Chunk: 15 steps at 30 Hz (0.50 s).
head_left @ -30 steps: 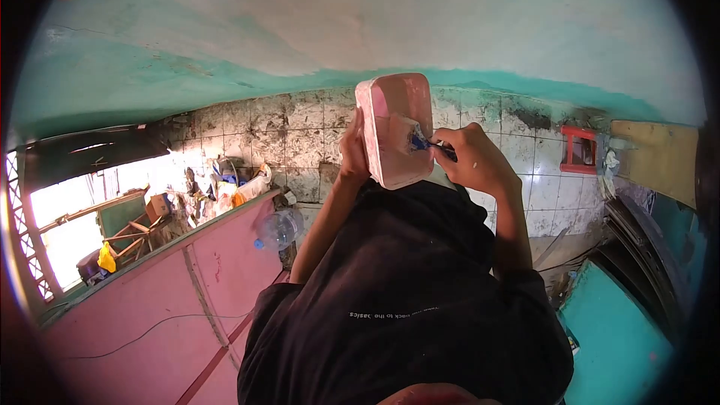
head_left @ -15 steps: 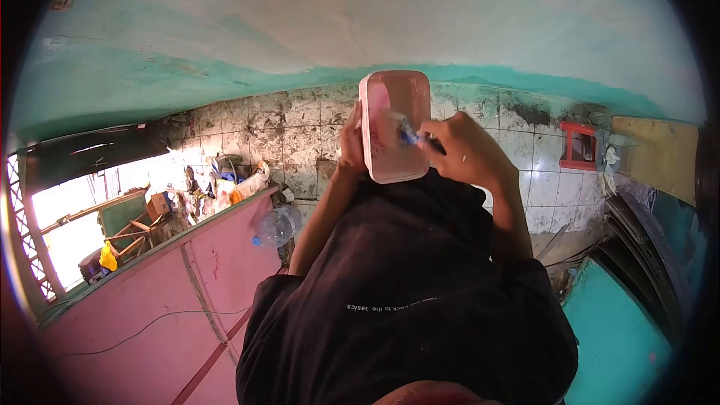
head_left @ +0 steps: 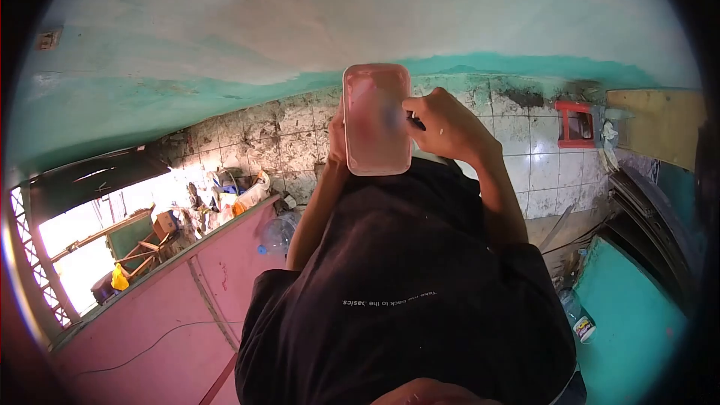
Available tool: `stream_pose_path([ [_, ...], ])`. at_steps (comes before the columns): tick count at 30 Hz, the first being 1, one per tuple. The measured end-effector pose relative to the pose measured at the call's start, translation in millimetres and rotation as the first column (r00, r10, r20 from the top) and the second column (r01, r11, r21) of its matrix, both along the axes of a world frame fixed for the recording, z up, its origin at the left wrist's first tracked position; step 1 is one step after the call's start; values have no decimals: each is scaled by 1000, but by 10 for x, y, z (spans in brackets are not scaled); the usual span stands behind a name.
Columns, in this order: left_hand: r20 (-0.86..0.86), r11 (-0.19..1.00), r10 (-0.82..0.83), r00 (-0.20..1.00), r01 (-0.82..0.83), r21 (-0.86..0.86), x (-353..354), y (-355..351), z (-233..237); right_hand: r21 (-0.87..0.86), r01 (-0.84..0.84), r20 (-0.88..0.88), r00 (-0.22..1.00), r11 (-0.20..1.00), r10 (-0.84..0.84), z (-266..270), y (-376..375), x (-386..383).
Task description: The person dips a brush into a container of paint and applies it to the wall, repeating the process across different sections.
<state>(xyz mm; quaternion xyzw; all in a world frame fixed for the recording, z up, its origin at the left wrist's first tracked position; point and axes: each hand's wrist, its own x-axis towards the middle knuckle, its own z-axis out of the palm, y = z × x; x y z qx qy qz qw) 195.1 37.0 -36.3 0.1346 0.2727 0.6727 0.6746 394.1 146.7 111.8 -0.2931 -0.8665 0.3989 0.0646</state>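
A pale pink rectangular plastic container [head_left: 379, 162] with rounded corners is held up in front of me, its inside facing my view. My left hand [head_left: 337, 137] grips it along the left side, fingers partly hidden behind the wall. Closed around the handle of a brush [head_left: 391, 117], my right hand [head_left: 448, 121] is at the container's right edge. The brush head is smeared by motion over the inside, where streaks of brighter pink show.
Ahead is a wall with stained white tiles [head_left: 544, 169] below teal and whitish paint. A large clear bottle [head_left: 279, 234] stands by the pink panel [head_left: 169, 322] at left. At right are a red plastic frame [head_left: 576, 125], a teal board [head_left: 630, 322] and a labelled plastic container [head_left: 583, 328].
The container and both hands have shifted slightly left and up in view. The brush has moved toward the container's right side and is now more blurred.
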Motion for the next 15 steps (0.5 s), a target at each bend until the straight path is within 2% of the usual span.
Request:
stream_pose_path([
  [1, -5, 1000, 0, 1000, 0, 9, -21, 17, -55, 8, 52, -15, 999, 999, -52, 6, 16, -7],
  [3, -328, 995, -17, 945, -17, -100, -18, 17, -34, 11, 102, -31, 994, 995, -101, -1, -7, -24],
  [4, -331, 995, -15, 943, -18, -96, 15, 62, 35, 20, 96, -44, 995, 995, -95, -11, -20, -50],
  [6, -130, 993, 2, 992, -17, -113, 100, 156, 169, 33, 95, -59, 994, 995, -93, -56, -55, -104],
  [7, -130, 993, -1, 992, -15, -121, 73, 142, 131, 64, 64, -60, 996, 996, -60, -97, -114, -126],
  [8, -468, 998, -42, 883, 16, -58, 30, 117, 64, 91, 33, -57, 998, 995, -28, -121, -174, -141],
  [9, -748, 997, -57, 662, 72, -12, 28, 83, 66, 50, 36, -44, 998, 998, -34, -104, -218, -150],
  [10, -749, 997, -57, 661, 73, -11, 37, 97, 67, 52, 37, -45, 998, 998, -35, -129, -211, -143],
  [11, -554, 999, -51, 831, 43, -28, 57, 95, 68, 13, -2, -62, 998, 1000, 3, -173, -216, -129],
  [12, -322, 998, -32, 946, 16, -54, 88, 86, 110, -28, -44, -81, 996, 999, 42, -182, -223, -118],
  [13, -325, 998, -29, 945, 12, -56, 118, 89, 154, -29, -48, -84, 995, 998, 45, -166, -194, -96],
  [15, -152, 988, -30, 988, 53, 148, 136, 91, 233, -79, -140, -6, 990, 987, 140, -62, -103, -38],
])
